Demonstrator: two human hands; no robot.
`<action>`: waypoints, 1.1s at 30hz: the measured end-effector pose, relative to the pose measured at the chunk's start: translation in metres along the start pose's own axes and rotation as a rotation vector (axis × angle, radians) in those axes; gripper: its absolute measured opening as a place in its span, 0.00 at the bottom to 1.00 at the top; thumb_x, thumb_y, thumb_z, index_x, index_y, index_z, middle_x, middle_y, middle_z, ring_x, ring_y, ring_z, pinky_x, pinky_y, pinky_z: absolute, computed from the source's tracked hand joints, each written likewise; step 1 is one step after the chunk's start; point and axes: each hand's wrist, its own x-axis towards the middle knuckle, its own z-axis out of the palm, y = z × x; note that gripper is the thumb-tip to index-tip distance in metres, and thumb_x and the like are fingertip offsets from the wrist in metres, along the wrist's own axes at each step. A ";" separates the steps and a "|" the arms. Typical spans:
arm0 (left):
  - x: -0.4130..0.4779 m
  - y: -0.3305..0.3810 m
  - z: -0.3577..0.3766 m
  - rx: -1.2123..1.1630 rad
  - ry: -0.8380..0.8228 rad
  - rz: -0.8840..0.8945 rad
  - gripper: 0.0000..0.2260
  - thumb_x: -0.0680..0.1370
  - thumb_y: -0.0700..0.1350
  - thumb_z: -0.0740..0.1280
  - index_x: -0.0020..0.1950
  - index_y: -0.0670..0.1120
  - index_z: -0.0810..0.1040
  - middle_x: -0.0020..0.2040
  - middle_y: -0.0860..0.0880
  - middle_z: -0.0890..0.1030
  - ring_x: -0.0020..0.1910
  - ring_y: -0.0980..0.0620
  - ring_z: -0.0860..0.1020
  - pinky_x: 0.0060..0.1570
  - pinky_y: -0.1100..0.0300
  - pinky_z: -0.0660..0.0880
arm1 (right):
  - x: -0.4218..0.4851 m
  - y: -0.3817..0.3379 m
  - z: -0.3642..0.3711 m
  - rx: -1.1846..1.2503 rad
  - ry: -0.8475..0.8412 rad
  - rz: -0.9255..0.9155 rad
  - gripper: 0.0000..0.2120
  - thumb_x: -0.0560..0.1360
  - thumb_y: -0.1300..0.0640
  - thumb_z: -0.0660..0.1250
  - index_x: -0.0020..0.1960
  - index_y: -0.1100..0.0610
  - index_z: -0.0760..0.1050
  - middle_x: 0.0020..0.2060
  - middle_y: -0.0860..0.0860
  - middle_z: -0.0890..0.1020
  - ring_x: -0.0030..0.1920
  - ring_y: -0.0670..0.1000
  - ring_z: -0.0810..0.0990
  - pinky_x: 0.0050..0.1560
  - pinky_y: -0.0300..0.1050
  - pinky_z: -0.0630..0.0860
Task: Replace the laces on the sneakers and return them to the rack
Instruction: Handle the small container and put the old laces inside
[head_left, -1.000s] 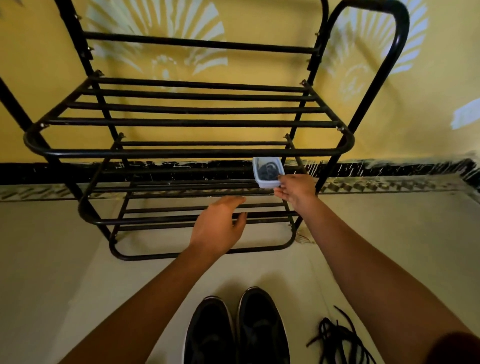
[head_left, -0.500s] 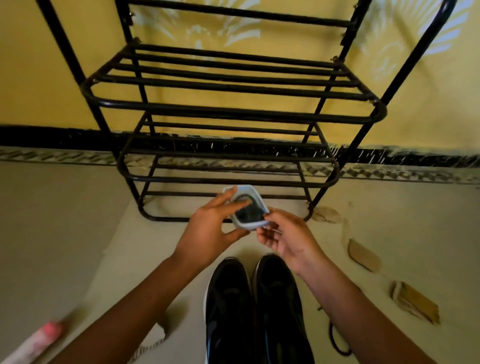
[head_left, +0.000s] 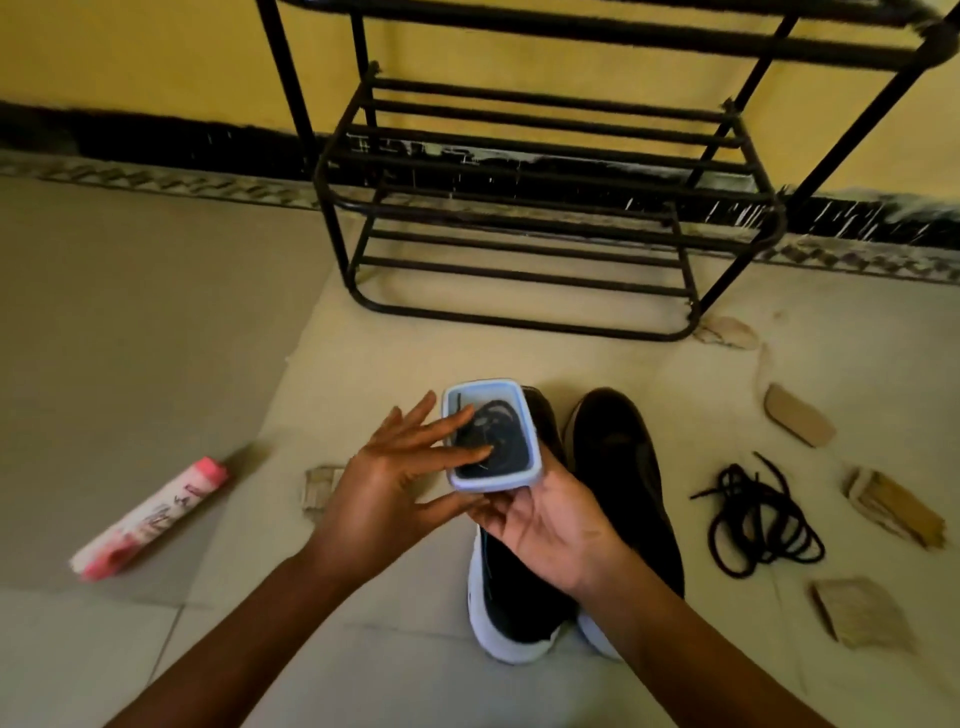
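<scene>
A small clear plastic container (head_left: 491, 486) with a pale blue rim holds coiled black laces. My right hand (head_left: 545, 525) cups it from below. My left hand (head_left: 400, 478) rests its fingers on the lid, fingers spread. Under my hands two black sneakers with white soles stand side by side on the floor, the left sneaker (head_left: 519, 613) partly hidden, the right sneaker (head_left: 623, 467) more visible. A loose tangle of black laces (head_left: 753, 525) lies on the floor to the right of them. The black metal shoe rack (head_left: 519, 244) stands bare against the yellow wall.
A pink and white tube (head_left: 150, 519) lies on the floor at the left. Several torn cardboard scraps (head_left: 800, 421) are scattered to the right and one (head_left: 319, 486) sits left of my hands. Pale tiled floor surrounds everything.
The container came off the rack's lower shelf and down over the sneakers. My left hand joined it and now lies on the lid. The view tilted down toward the floor.
</scene>
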 end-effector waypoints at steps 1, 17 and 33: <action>-0.005 0.000 -0.001 0.081 0.000 0.041 0.22 0.70 0.59 0.67 0.59 0.50 0.79 0.63 0.54 0.74 0.68 0.53 0.68 0.67 0.45 0.65 | 0.000 0.005 -0.001 -0.003 0.006 0.007 0.18 0.77 0.49 0.60 0.59 0.59 0.77 0.48 0.59 0.83 0.48 0.56 0.82 0.39 0.45 0.81; -0.042 0.019 0.002 0.300 0.133 0.183 0.17 0.76 0.53 0.65 0.53 0.41 0.83 0.54 0.47 0.82 0.49 0.56 0.82 0.45 0.66 0.77 | 0.000 0.042 -0.003 0.016 -0.043 -0.031 0.27 0.71 0.51 0.63 0.68 0.60 0.71 0.60 0.62 0.79 0.55 0.58 0.81 0.44 0.50 0.81; -0.049 0.011 -0.001 0.238 0.206 0.157 0.17 0.78 0.51 0.63 0.50 0.38 0.83 0.42 0.47 0.85 0.32 0.55 0.82 0.35 0.65 0.75 | -0.006 0.059 -0.007 0.022 -0.032 -0.110 0.22 0.69 0.55 0.65 0.62 0.60 0.75 0.54 0.61 0.81 0.49 0.57 0.83 0.40 0.50 0.81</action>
